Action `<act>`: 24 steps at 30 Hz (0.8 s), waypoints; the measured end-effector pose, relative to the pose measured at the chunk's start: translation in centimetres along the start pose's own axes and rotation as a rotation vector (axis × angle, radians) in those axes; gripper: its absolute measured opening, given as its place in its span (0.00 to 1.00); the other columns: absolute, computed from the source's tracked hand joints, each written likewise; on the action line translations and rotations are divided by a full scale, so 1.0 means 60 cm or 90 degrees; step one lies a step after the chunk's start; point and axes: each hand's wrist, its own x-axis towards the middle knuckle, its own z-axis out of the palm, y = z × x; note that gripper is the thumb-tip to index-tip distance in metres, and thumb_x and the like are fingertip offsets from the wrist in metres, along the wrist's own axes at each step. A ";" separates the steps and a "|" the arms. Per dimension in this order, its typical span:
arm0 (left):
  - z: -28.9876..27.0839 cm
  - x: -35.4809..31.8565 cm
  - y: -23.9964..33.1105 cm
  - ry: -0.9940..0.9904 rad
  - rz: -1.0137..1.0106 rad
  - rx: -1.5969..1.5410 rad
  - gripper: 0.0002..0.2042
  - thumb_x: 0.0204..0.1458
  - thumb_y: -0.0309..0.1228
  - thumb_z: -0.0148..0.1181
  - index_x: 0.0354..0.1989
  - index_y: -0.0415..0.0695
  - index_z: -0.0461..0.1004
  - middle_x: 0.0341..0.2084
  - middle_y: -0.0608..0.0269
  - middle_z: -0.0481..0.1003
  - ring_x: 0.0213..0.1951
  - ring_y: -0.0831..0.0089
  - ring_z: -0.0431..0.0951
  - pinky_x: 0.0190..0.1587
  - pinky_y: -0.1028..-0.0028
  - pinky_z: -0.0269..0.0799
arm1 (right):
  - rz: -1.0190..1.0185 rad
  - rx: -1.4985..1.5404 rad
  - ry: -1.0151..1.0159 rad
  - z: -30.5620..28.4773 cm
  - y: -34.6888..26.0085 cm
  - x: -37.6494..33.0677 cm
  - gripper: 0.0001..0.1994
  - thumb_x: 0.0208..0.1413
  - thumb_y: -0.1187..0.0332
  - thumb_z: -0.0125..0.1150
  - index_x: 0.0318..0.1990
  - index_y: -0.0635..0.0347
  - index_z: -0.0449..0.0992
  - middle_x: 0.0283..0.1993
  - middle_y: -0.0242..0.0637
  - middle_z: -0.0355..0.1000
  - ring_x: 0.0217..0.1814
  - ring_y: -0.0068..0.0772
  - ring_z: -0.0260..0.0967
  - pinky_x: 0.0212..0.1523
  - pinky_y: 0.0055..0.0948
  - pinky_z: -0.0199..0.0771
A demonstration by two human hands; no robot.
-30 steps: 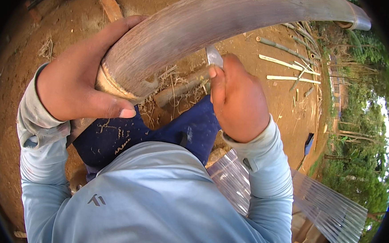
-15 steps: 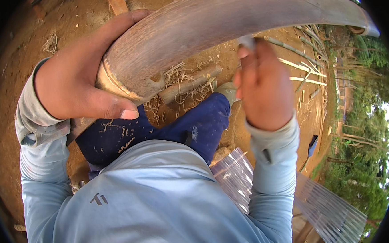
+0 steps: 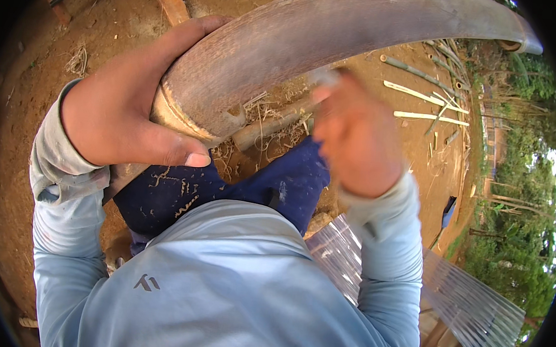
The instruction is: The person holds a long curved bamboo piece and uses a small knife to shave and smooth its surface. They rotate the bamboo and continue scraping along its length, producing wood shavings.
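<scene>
A thick brown-grey bamboo pole (image 3: 312, 35) spans the upper view, rising from the left and running off to the far right, bent by the lens. My left hand (image 3: 129, 107) is wrapped round its near end, thumb lying along a yellowish node ring (image 3: 173, 113). Below the pole's underside is my right hand (image 3: 360, 131), smeared by motion and closed. From its fingers a small pale grey piece (image 3: 324, 76) sticks up against or close to the bamboo; its kind is too blurred to tell. Dark blue trousers (image 3: 277, 192) show beneath, flecked with shavings.
On the brown ground lie a short bamboo length (image 3: 271, 128) among curled shavings (image 3: 228, 154), pale split strips (image 3: 422, 98) and several poles farther right. A clear corrugated sheet (image 3: 473, 306) lies at lower right. A wooden board (image 3: 171, 1) is at the top left.
My right hand has moved left along the bamboo's underside with the grey piece. My left hand and the pole's near end have shifted slightly right.
</scene>
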 end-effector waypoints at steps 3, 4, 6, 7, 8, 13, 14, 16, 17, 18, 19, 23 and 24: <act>0.002 0.005 -0.005 -0.003 0.049 0.031 0.60 0.34 0.48 0.79 0.70 0.28 0.47 0.63 0.44 0.62 0.64 0.58 0.64 0.66 0.64 0.57 | 0.027 -0.015 0.053 0.002 0.012 0.000 0.12 0.68 0.63 0.46 0.43 0.63 0.72 0.19 0.35 0.69 0.16 0.29 0.67 0.19 0.29 0.67; 0.003 0.004 -0.005 0.000 0.040 0.034 0.60 0.34 0.48 0.79 0.70 0.28 0.47 0.63 0.44 0.62 0.65 0.58 0.63 0.66 0.64 0.57 | 0.039 -0.014 0.024 0.007 0.000 -0.005 0.12 0.68 0.63 0.46 0.43 0.63 0.72 0.19 0.36 0.69 0.16 0.31 0.67 0.20 0.31 0.67; 0.004 0.001 -0.001 0.005 0.025 0.040 0.59 0.34 0.48 0.79 0.70 0.28 0.47 0.63 0.44 0.62 0.65 0.58 0.63 0.66 0.64 0.57 | 0.059 -0.011 -0.036 0.008 -0.021 -0.009 0.11 0.67 0.65 0.47 0.42 0.63 0.71 0.20 0.40 0.70 0.19 0.38 0.69 0.22 0.37 0.68; 0.004 0.000 0.002 0.007 0.019 0.030 0.60 0.34 0.48 0.79 0.70 0.28 0.47 0.63 0.44 0.62 0.65 0.58 0.63 0.66 0.64 0.57 | 0.065 -0.009 -0.062 0.002 -0.027 -0.007 0.09 0.66 0.67 0.48 0.42 0.64 0.71 0.20 0.44 0.71 0.21 0.44 0.71 0.23 0.42 0.70; 0.004 -0.001 0.006 0.009 0.013 0.019 0.60 0.34 0.48 0.79 0.70 0.28 0.47 0.63 0.44 0.62 0.65 0.58 0.63 0.66 0.64 0.56 | 0.071 -0.007 -0.088 -0.002 -0.030 -0.006 0.08 0.65 0.69 0.49 0.41 0.64 0.71 0.21 0.48 0.72 0.23 0.51 0.72 0.24 0.46 0.71; 0.011 0.000 -0.008 0.012 0.025 -0.032 0.60 0.34 0.47 0.79 0.70 0.28 0.47 0.63 0.45 0.62 0.65 0.59 0.63 0.66 0.65 0.56 | 0.064 0.006 0.028 0.012 -0.022 -0.007 0.07 0.63 0.68 0.52 0.37 0.63 0.70 0.20 0.48 0.71 0.21 0.50 0.72 0.23 0.47 0.71; 0.012 0.001 -0.004 0.013 0.019 -0.033 0.59 0.34 0.47 0.79 0.70 0.28 0.47 0.63 0.45 0.62 0.65 0.59 0.63 0.66 0.65 0.56 | -0.024 -0.004 -0.007 0.030 -0.030 -0.017 0.07 0.63 0.69 0.52 0.35 0.63 0.69 0.20 0.49 0.71 0.21 0.52 0.72 0.23 0.47 0.71; 0.011 -0.003 -0.002 0.015 0.022 -0.004 0.59 0.34 0.46 0.79 0.70 0.28 0.47 0.63 0.45 0.62 0.65 0.59 0.62 0.66 0.65 0.56 | 0.019 0.052 -0.046 0.032 -0.036 -0.013 0.05 0.61 0.70 0.52 0.35 0.63 0.68 0.19 0.51 0.70 0.23 0.56 0.72 0.24 0.49 0.71; 0.008 -0.003 -0.001 0.010 0.035 0.022 0.59 0.35 0.46 0.79 0.70 0.28 0.47 0.63 0.45 0.62 0.65 0.60 0.62 0.66 0.65 0.56 | 0.076 0.043 -0.026 0.021 -0.035 -0.006 0.06 0.62 0.69 0.51 0.38 0.62 0.70 0.20 0.50 0.70 0.23 0.56 0.72 0.25 0.47 0.72; 0.006 -0.003 -0.002 0.003 0.047 0.045 0.59 0.35 0.45 0.79 0.70 0.28 0.47 0.63 0.45 0.62 0.65 0.60 0.62 0.66 0.65 0.56 | 0.137 0.035 -0.009 0.002 -0.029 0.002 0.07 0.64 0.68 0.50 0.41 0.62 0.71 0.22 0.49 0.70 0.24 0.56 0.71 0.27 0.46 0.72; 0.005 -0.003 -0.003 -0.001 0.048 0.055 0.59 0.35 0.45 0.79 0.70 0.28 0.46 0.63 0.45 0.61 0.65 0.60 0.62 0.66 0.65 0.56 | 0.197 0.026 0.008 -0.006 -0.025 0.007 0.09 0.65 0.67 0.49 0.45 0.61 0.72 0.24 0.49 0.71 0.25 0.57 0.71 0.29 0.44 0.72; 0.007 0.000 -0.005 -0.003 0.046 0.022 0.59 0.36 0.46 0.79 0.70 0.28 0.46 0.63 0.45 0.61 0.65 0.60 0.62 0.66 0.66 0.56 | 0.019 0.008 -0.055 0.044 -0.049 -0.028 0.10 0.64 0.69 0.48 0.45 0.62 0.74 0.27 0.45 0.74 0.24 0.51 0.72 0.29 0.41 0.74; 0.009 -0.001 -0.008 0.003 0.039 -0.003 0.59 0.36 0.46 0.79 0.70 0.28 0.46 0.63 0.44 0.62 0.65 0.60 0.63 0.66 0.66 0.56 | -0.005 0.015 -0.029 0.044 -0.044 -0.026 0.09 0.64 0.69 0.49 0.45 0.62 0.74 0.27 0.45 0.74 0.24 0.51 0.72 0.28 0.41 0.73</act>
